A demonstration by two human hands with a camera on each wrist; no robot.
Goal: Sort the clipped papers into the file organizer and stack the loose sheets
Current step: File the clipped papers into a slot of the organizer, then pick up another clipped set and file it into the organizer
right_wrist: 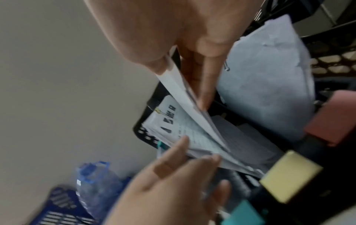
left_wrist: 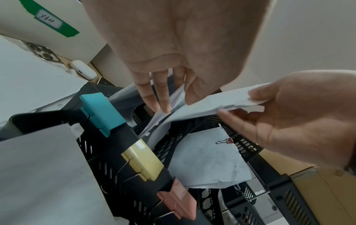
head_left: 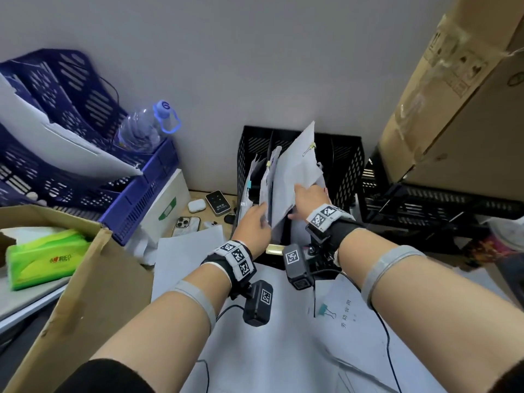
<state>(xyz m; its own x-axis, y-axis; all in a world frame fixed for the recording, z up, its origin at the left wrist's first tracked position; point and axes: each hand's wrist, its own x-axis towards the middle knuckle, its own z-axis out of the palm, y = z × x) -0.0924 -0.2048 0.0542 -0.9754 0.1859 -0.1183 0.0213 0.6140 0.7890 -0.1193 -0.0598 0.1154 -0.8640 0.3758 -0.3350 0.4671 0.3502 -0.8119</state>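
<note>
Loose sheets (head_left: 297, 350) lay nearest, on the desk at six o'clock. Beyond them, at twelve o'clock, stood the black file organizer (head_left: 344, 163). Her right hand (head_left: 310, 198) pinched a bundle of clipped papers (head_left: 297, 165) standing tilted in its middle slot. Her left hand (head_left: 255, 222), at nine o'clock of the bundle, pressed straight fingers on neighbouring papers.
</note>
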